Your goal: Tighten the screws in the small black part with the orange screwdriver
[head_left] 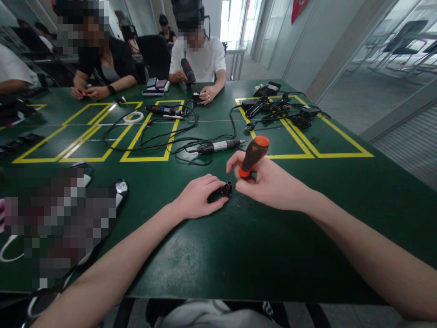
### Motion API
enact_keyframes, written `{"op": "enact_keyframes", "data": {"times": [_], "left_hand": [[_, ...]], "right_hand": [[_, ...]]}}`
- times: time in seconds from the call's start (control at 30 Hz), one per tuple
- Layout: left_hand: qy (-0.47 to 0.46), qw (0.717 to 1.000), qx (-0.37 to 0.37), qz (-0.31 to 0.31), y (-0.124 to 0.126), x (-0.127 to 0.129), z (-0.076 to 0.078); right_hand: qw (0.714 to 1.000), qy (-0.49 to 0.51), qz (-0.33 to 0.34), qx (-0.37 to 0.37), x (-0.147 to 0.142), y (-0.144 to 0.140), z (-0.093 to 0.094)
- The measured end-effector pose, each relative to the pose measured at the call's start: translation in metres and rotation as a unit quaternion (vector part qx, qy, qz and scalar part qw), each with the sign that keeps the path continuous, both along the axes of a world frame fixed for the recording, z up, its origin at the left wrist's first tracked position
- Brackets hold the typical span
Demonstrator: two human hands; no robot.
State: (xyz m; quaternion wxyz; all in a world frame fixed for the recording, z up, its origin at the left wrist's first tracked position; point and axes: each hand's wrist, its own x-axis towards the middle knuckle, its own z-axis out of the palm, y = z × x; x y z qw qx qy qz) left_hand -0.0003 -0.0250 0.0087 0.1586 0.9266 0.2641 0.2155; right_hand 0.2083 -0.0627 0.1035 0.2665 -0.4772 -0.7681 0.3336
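My left hand (201, 197) rests on the green table (191, 264), thumb and fingers closed around a small black cylindrical part (226, 189) that stands on the tabletop. Just right of it, my right hand (273, 184) grips an orange and black screwdriver (254, 155) by the lower handle, with the handle leaning up and to the right. The screwdriver's shaft is hidden behind my fingers. A tiny screw-like piece (238, 206) lies on the table below the two hands.
Beyond my hands lies a grey and black electric screwdriver (218, 146) with a looping cable. Black cables and adapters (280, 107) are heaped at the back right. At left are blurred-out devices (82, 223). Across the table, a person in white (201, 61) holds a power drill (187, 70).
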Motion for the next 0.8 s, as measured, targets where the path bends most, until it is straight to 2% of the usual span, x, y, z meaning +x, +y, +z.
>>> {"op": "enact_keyframes", "data": {"times": [0.23,0.43,0.8], "left_hand": [[0.007,1.000,0.006,-0.001,0.0002,-0.0002,-0.0013],[0.000,1.000,0.008,0.000,0.0005,-0.0005,-0.0015],[0.007,1.000,0.003,0.002,0.0004,0.0003,-0.0006]], "right_hand": [[0.999,0.017,-0.002,0.031,-0.0008,0.0004,-0.0026],[1.000,0.007,-0.013,0.003,0.0007,-0.0010,-0.0012],[1.000,0.002,-0.020,0.009,-0.0016,-0.0014,-0.0002]]}}
